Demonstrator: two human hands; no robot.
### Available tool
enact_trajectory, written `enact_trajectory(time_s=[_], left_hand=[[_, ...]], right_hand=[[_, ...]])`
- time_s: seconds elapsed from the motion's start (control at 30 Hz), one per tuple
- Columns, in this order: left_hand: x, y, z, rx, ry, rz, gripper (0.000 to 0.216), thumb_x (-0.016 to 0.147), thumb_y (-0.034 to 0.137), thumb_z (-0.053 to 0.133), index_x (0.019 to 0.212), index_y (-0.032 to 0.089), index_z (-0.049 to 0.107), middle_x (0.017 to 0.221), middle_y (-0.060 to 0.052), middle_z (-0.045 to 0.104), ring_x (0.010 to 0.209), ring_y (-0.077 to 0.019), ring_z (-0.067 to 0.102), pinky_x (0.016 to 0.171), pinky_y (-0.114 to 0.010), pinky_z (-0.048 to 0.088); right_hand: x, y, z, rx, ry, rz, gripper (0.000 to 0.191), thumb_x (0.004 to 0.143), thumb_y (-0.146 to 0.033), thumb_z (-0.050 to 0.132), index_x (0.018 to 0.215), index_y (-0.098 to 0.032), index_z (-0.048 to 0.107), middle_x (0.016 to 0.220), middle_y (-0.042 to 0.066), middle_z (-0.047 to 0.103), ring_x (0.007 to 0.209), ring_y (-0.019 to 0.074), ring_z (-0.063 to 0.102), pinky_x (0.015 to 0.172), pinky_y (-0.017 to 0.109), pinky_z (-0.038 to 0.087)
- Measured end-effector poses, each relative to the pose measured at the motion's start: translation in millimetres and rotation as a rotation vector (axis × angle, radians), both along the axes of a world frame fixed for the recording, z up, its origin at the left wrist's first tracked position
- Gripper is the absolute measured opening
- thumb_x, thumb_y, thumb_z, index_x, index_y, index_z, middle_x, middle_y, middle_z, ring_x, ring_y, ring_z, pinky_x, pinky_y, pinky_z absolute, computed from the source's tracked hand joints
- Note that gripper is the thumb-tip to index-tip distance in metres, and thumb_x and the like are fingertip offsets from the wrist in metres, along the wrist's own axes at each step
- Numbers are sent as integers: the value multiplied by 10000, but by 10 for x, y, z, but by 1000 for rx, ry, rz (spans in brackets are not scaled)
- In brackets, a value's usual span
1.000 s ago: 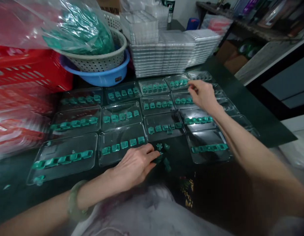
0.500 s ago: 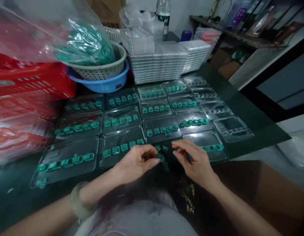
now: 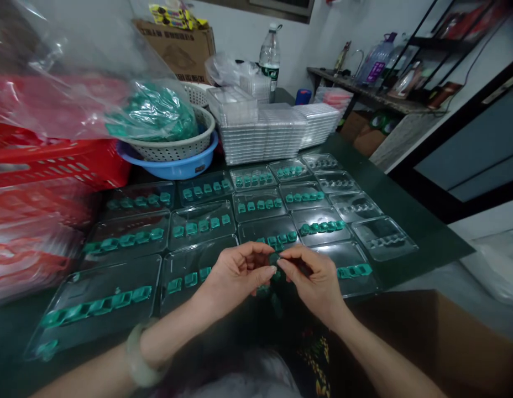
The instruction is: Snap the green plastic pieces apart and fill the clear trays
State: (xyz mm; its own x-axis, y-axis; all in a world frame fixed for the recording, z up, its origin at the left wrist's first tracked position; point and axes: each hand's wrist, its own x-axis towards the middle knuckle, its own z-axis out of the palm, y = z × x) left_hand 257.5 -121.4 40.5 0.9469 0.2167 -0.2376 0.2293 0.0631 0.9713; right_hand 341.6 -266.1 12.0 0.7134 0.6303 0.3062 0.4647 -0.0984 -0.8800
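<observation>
Over the table's near edge, my left hand [image 3: 242, 271] and my right hand [image 3: 317, 276] meet almost fingertip to fingertip. The left thumb and fingers close in a pinch at a small green plastic piece [image 3: 275, 258]. My right thumb and forefinger pinch right beside it; anything in them is too small to make out. More green pieces lie blurred on the table beneath the hands. Around them are clear plastic trays [image 3: 134, 271] in rows, many holding a line of green cube-like pieces [image 3: 101, 305]. A pale bangle [image 3: 138, 356] circles my left wrist.
Stacked clear trays [image 3: 262, 135] stand at the back. On the left are a red basket [image 3: 86, 160], a blue basin [image 3: 177, 166] under a white colander [image 3: 169, 149], and a plastic bag of green pieces [image 3: 152, 113]. A cardboard box [image 3: 399, 326] sits at the near right.
My right hand has moved left, its fingertips coming together with the left hand's. The view has tilted up, showing more of the wall and shelf.
</observation>
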Motion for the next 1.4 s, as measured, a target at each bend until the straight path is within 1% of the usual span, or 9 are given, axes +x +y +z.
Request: enact_trajectory(time_s=[0.33, 0.6, 0.67, 0.8, 0.87, 1.0, 1.17, 1.3, 1.4], left_hand=[[11, -31, -97, 385, -195, 129, 224, 802, 277, 522, 971, 156, 605, 671, -1, 613, 548, -93, 543, 498, -191, 450], [73, -47, -79, 547, -292, 82, 197, 787, 157, 470, 928, 157, 607, 740, -5, 625, 633, -100, 549, 614, -214, 437], [121, -23, -74, 460, -249, 37, 174, 806, 180, 446, 831, 151, 616, 653, 6, 591, 565, -86, 513, 547, -201, 409], [227, 43, -57, -98, -102, -145, 310, 843, 341, 449, 649, 121, 549, 551, 4, 526, 452, -59, 431, 414, -173, 309], [266, 72, -43, -238, -96, -201, 314, 842, 363, 469, 668, 113, 548, 571, -3, 536, 455, -50, 430, 401, -165, 275], [322, 120, -32, -299, -113, -297, 316, 842, 357, 484, 663, 106, 550, 523, 13, 486, 430, -41, 397, 375, -170, 215], [400, 166, -71, -396, -29, -351, 283, 801, 358, 551, 679, 104, 565, 479, 30, 446, 399, -38, 352, 364, -183, 150], [469, 191, -106, -466, -7, -349, 259, 787, 357, 561, 705, 111, 570, 555, -1, 510, 411, -50, 407, 356, -180, 189], [487, 243, -106, -458, 10, -307, 233, 782, 343, 564, 830, 117, 598, 629, -15, 542, 441, -60, 446, 363, -177, 230]], right_hand=[[-47, 123, 85, 0, 75, -80, 88, 808, -238, 512, 745, -217, 570, 629, -22, 551, 560, 120, 508, 506, 243, 413], [-129, 180, 35, 4, -177, -119, 70, 788, -188, 497, 748, -242, 518, 643, -14, 501, 537, 130, 466, 508, 279, 397], [-127, 164, 59, 33, -215, -96, 87, 787, -166, 496, 760, -244, 525, 658, -7, 503, 559, 135, 478, 530, 289, 404], [-45, 96, 126, 94, -176, -51, 229, 786, -157, 523, 979, -276, 552, 774, 10, 550, 625, 140, 526, 545, 280, 437], [27, 61, 148, 98, -119, -64, 337, 782, -176, 547, 1097, -293, 519, 864, 22, 558, 665, 141, 544, 545, 271, 451], [177, 24, 164, 71, -34, 75, 272, 794, -192, 554, 1051, -277, 578, 916, 29, 576, 802, 160, 559, 671, 294, 471], [246, 22, 192, 65, 127, 164, 203, 786, -229, 583, 984, -258, 618, 795, 3, 569, 699, 126, 528, 620, 261, 440], [319, 25, 201, 54, 146, 109, 164, 765, -269, 608, 919, -221, 635, 762, 2, 574, 672, 118, 529, 584, 238, 430], [684, 55, 118, 6, 61, -67, 219, 748, -327, 613, 927, -203, 643, 785, 15, 619, 663, 128, 562, 577, 244, 449]])
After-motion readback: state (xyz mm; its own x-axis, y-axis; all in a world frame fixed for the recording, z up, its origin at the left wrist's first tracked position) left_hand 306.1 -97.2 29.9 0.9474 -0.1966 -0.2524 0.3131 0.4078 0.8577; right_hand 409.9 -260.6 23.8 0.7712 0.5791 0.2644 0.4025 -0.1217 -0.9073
